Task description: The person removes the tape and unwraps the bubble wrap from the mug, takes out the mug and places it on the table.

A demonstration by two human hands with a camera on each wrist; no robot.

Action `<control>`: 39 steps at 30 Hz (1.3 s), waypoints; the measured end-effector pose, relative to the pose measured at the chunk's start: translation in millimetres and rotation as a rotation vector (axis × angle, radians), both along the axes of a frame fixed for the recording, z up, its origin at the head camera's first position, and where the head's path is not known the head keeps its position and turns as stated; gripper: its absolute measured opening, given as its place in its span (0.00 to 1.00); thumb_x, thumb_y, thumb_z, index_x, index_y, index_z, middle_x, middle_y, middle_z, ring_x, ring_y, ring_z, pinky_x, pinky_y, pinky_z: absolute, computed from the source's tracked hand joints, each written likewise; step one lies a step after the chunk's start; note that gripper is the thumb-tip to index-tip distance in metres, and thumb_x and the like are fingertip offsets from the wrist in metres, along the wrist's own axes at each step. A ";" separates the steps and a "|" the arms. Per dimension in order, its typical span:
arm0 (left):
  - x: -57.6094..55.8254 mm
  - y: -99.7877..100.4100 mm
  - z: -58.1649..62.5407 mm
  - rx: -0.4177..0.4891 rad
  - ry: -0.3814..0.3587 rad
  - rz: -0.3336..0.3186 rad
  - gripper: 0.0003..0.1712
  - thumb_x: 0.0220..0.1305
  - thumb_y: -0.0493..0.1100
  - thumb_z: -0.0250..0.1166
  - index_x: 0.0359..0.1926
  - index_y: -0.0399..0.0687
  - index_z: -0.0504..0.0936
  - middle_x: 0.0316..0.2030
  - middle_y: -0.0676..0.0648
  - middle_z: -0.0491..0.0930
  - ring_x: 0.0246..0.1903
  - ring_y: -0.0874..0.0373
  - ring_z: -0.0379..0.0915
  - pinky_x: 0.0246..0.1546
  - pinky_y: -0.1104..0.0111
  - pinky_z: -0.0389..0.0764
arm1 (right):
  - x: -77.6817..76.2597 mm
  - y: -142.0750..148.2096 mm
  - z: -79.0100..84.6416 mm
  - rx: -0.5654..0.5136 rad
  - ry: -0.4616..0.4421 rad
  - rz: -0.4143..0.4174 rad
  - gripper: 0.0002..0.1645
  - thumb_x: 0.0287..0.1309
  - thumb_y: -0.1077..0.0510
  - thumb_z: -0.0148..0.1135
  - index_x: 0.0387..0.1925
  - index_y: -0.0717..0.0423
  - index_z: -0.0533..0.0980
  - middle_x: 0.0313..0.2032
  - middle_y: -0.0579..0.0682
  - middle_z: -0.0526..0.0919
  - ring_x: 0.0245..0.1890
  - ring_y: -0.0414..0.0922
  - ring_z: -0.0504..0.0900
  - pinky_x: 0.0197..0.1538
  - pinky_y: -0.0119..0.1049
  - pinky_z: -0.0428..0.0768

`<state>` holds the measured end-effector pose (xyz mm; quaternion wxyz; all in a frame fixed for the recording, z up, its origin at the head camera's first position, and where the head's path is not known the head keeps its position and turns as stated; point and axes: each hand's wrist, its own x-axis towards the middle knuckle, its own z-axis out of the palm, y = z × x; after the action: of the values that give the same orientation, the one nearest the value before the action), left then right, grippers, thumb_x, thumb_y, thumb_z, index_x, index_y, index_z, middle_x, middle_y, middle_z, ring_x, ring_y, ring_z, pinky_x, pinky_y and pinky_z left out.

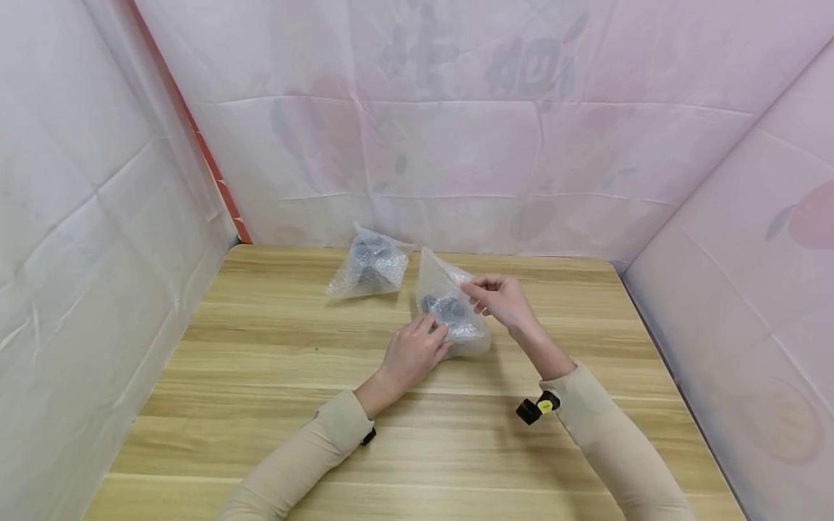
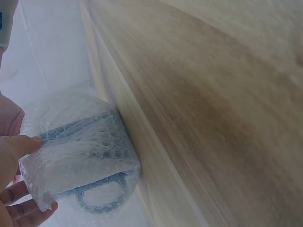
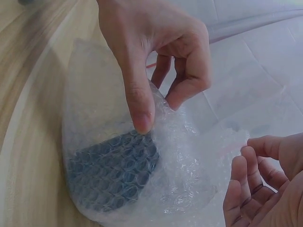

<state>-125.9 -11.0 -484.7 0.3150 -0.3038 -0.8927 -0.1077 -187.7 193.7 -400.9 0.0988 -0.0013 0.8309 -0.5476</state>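
A clear bubble-wrap bag (image 1: 465, 339) stands on the table with a dark blue mug (image 2: 97, 127) inside it, its looped handle showing through the plastic in the left wrist view. My left hand (image 1: 412, 351) grips the near side of this bag, thumb (image 3: 141, 113) on one face and fingers on the other. At the bag's upper right edge, my right hand (image 1: 500, 298) pinches with thumb and forefinger beside a faint pinkish strip (image 3: 232, 147). The other fingers of that hand are loosely curled.
A second bubble-wrap bag (image 1: 391, 271) with a dark object inside sits at the back of the wooden table (image 1: 260, 362), left of the first. Pale printed cloth (image 1: 456, 159) hangs behind and on both sides. A black wrist strap (image 1: 537, 407) is on the right cuff.
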 end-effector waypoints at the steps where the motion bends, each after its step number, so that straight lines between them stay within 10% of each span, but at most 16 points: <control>1: 0.0 0.0 -0.1 -0.001 0.001 0.000 0.15 0.62 0.55 0.77 0.35 0.53 0.82 0.36 0.52 0.83 0.36 0.58 0.81 0.31 0.72 0.87 | -1.1 -0.3 0.1 -0.002 -0.003 -0.006 0.21 0.69 0.49 0.70 0.46 0.64 0.85 0.24 0.37 0.83 0.25 0.38 0.83 0.35 0.36 0.86; 39: 0.3 0.3 -0.1 0.014 -0.014 -0.009 0.14 0.62 0.52 0.77 0.34 0.52 0.82 0.35 0.52 0.82 0.35 0.59 0.82 0.32 0.72 0.87 | -30.0 7.3 3.7 -0.013 0.000 -0.084 0.25 0.70 0.46 0.68 0.49 0.66 0.80 0.22 0.35 0.79 0.23 0.34 0.81 0.33 0.28 0.84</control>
<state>-125.6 -10.7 -484.7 0.3103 -0.3050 -0.8927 -0.1177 -217.7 200.9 -397.2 0.0756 0.0332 0.8265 -0.5568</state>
